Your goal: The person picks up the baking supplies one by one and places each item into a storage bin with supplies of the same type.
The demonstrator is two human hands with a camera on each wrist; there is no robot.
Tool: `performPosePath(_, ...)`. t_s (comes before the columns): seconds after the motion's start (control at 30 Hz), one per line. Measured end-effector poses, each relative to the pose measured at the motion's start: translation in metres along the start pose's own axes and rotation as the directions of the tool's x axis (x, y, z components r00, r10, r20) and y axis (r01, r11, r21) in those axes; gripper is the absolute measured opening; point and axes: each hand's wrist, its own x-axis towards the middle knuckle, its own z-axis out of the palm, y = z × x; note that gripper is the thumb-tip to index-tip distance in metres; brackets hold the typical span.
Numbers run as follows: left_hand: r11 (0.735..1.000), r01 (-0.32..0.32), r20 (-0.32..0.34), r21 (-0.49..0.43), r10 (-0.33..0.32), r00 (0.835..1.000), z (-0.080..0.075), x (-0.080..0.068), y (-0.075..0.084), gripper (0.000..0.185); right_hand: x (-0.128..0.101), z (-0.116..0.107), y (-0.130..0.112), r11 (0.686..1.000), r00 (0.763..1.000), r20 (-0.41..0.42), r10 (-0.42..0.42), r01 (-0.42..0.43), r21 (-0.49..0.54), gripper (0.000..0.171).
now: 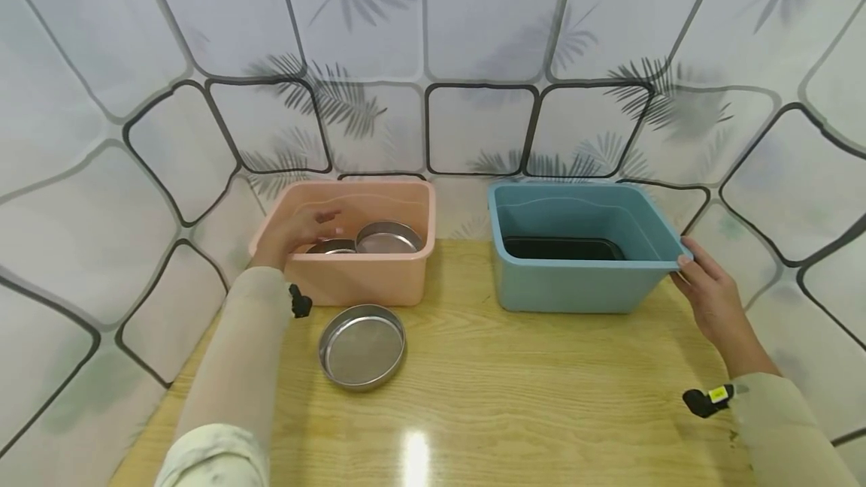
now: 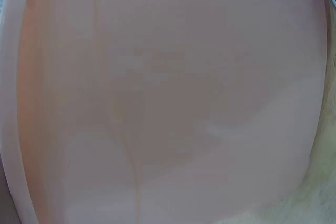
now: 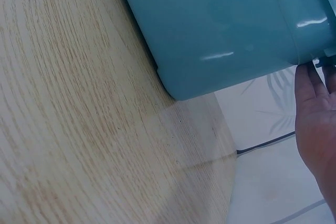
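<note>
My left hand (image 1: 303, 231) reaches over the left side of the pink bin (image 1: 358, 282), fingers loosely extended and holding nothing. Beneath and beside it in the bin lie two round metal sieves; one sieve (image 1: 389, 237) is at the right, the other sieve (image 1: 334, 246) is partly hidden by the front wall. The left wrist view is filled by the pink bin's wall (image 2: 220, 77). At the blue bin's (image 1: 568, 289) right front corner, my right hand (image 1: 710, 295) grips the rim, thumb on top and fingers underneath. The right wrist view shows those fingers (image 3: 305, 87) below the rim.
Another round metal sieve (image 1: 363, 350) lies on the wooden table (image 1: 514, 397) in front of the pink bin. A black flat object (image 1: 561, 249) lies inside the blue bin. Patterned curtain-like walls (image 1: 480, 130) enclose the table at the back and sides.
</note>
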Motion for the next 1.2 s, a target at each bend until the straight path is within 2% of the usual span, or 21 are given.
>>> performPosePath(0.23,0.988,-0.006,-0.003,-0.156,0.006,1.000,-0.006,-0.004,0.003,0.061,0.001,0.001,0.000,1.000,1.000,-0.001,-0.001,0.001,0.027,0.056)
performPosePath(0.3,0.981,-0.016,-0.024,-0.191,0.012,1.000,-0.009,-0.009,0.011,0.059,0.001,0.002,0.001,0.999,1.000,-0.002,-0.004,0.004,0.038,0.056)
performPosePath(0.47,0.969,-0.103,-0.114,-0.226,0.079,0.990,-0.015,-0.018,0.025,0.055,0.001,0.001,0.000,1.000,1.000,0.002,0.002,-0.002,0.027,0.057)
performPosePath(0.53,0.966,-0.144,-0.142,-0.213,0.115,0.983,-0.015,-0.017,0.024,0.054,0.001,0.000,0.000,1.000,1.000,0.005,0.004,-0.004,0.026,0.058)
performPosePath(0.63,0.960,-0.198,-0.166,-0.199,0.166,0.972,-0.014,-0.019,0.024,0.053,0.001,-0.001,0.000,1.000,1.000,0.011,-0.003,0.002,0.026,0.059)
performPosePath(0.8,0.926,-0.273,-0.197,-0.259,0.226,0.954,-0.009,-0.034,0.032,0.051,0.002,0.000,0.000,0.999,1.000,0.016,-0.011,0.010,0.044,0.058)
performPosePath(1.0,0.888,-0.189,-0.149,-0.420,0.138,0.979,0.002,-0.064,0.048,0.057,0.001,0.000,0.001,0.998,1.000,0.015,-0.014,0.013,0.067,0.057)
performPosePath(1.2,0.879,-0.203,-0.170,-0.430,0.142,0.975,0.019,-0.088,0.060,0.057,0.001,-0.002,0.002,0.994,0.999,0.016,-0.030,0.028,0.104,0.053)
